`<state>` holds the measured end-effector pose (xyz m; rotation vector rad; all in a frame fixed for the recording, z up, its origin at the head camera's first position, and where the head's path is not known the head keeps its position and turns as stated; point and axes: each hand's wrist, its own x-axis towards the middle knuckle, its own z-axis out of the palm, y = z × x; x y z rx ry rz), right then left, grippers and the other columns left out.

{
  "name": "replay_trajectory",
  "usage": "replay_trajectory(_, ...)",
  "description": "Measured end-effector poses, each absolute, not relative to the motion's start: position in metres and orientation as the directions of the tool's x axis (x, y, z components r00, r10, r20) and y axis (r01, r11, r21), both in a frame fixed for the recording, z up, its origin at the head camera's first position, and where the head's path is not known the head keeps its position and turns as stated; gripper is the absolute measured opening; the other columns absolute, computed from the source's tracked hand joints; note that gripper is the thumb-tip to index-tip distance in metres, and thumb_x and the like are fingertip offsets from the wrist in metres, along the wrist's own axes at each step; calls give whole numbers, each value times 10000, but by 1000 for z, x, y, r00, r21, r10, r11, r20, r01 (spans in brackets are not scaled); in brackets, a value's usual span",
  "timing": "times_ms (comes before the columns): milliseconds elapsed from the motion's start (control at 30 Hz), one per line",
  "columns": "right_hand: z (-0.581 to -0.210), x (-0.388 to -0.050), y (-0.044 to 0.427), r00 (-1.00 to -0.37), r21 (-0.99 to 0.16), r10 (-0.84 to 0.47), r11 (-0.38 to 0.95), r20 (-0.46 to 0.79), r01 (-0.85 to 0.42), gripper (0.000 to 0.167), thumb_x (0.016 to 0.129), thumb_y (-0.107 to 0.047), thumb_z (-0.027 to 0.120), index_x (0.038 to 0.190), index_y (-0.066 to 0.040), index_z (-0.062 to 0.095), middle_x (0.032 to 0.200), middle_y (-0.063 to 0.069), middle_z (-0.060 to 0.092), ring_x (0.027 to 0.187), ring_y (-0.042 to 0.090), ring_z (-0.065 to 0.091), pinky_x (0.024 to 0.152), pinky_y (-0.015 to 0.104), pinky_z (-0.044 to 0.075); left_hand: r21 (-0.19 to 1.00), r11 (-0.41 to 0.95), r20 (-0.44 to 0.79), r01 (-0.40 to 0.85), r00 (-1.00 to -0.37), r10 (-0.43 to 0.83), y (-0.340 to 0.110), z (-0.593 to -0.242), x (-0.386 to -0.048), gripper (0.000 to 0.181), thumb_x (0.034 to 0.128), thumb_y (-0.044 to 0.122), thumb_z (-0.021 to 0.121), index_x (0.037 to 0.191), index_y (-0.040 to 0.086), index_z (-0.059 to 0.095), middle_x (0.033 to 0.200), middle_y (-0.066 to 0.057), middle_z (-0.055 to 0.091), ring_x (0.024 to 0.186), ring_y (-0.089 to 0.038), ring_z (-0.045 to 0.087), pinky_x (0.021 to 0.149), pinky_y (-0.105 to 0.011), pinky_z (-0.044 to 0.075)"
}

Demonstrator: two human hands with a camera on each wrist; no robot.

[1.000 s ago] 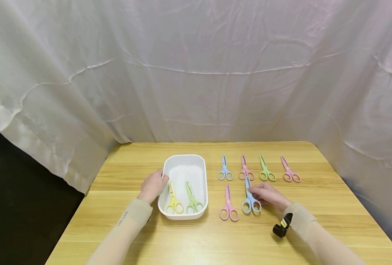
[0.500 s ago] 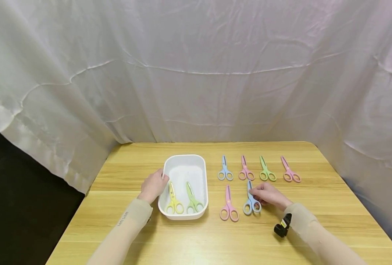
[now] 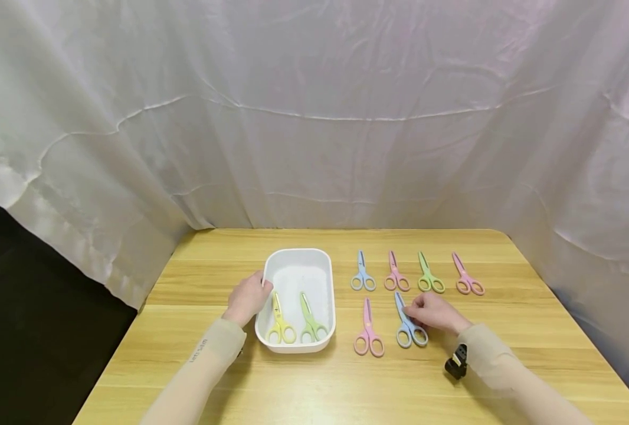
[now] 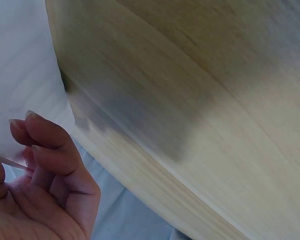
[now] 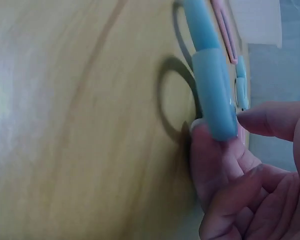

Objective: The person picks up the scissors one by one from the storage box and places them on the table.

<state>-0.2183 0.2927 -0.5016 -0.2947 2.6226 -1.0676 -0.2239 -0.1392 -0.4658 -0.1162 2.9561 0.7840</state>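
Observation:
In the head view, my left hand [image 3: 248, 299] grips the left rim of a white plastic bin [image 3: 295, 349]. Inside it lie yellow scissors [image 3: 279, 323] and green scissors [image 3: 310, 320]. My right hand [image 3: 435, 311] pinches blue scissors [image 3: 407, 324] between thumb and fingers, handles towards me. In the right wrist view, the held scissors [image 5: 210, 90] stand slightly off the table, their looped shadow apart from them. Pink scissors [image 3: 368, 330] lie just left of them. The left wrist view shows curled fingers [image 4: 55, 145] at the bin's edge.
A back row on the wooden table [image 3: 314, 395] holds blue scissors [image 3: 362, 274], pink scissors [image 3: 395, 275], green scissors [image 3: 428, 276] and more pink scissors [image 3: 466, 277]. A pale curtain [image 3: 336, 153] hangs behind the table.
The held blue scissors have shifted slightly right and nearer me, and their blades now tilt left. Their tips no longer overlap the back pink scissors' handles. My left hand stays on the bin.

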Motion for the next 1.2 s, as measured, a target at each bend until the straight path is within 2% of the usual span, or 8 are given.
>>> replay_trajectory(400, -497, -216, 287, -945, -590, -295, 791, -141, -159, 305, 926, -249, 660, 663, -108, 599, 571, -17, 622, 505, 111, 501, 475, 227, 386, 482, 871, -99, -94, -994, -53, -139, -466, -224, 476, 1014, 284, 438, 1420, 51, 527, 969, -113, 693, 689, -184, 617, 538, -263, 460)
replay_trajectory(600, -494, -216, 282, -954, -568, -266, 810, -136, -145, 354, 951, -280, 640, 642, -120, 574, 573, -12, 617, 502, 112, 486, 475, 228, 384, 485, 869, -99, -96, -994, -54, -138, -467, -225, 471, 1018, 288, 441, 1421, 60, 529, 953, -113, 692, 675, -186, 614, 531, -263, 458)
replay_trajectory(833, -495, -215, 276, -959, -515, -248, 845, -138, -144, 378, 927, -320, 666, 607, -140, 575, 519, -25, 578, 473, 114, 490, 481, 251, 403, 482, 871, -92, -95, -994, -57, -138, -468, -225, 480, 1014, 290, 445, 1431, 68, 525, 987, -121, 701, 679, -191, 613, 532, -266, 448)
replay_trajectory(1200, -496, -216, 278, -953, -517, -270, 840, -141, -161, 427, 926, -324, 661, 553, -149, 548, 471, -54, 539, 446, 105, 483, 472, 252, 410, 480, 871, -93, -101, -994, -64, -140, -470, -227, 485, 1018, 294, 438, 1440, 68, 515, 1023, -124, 707, 689, -190, 617, 540, -263, 446)
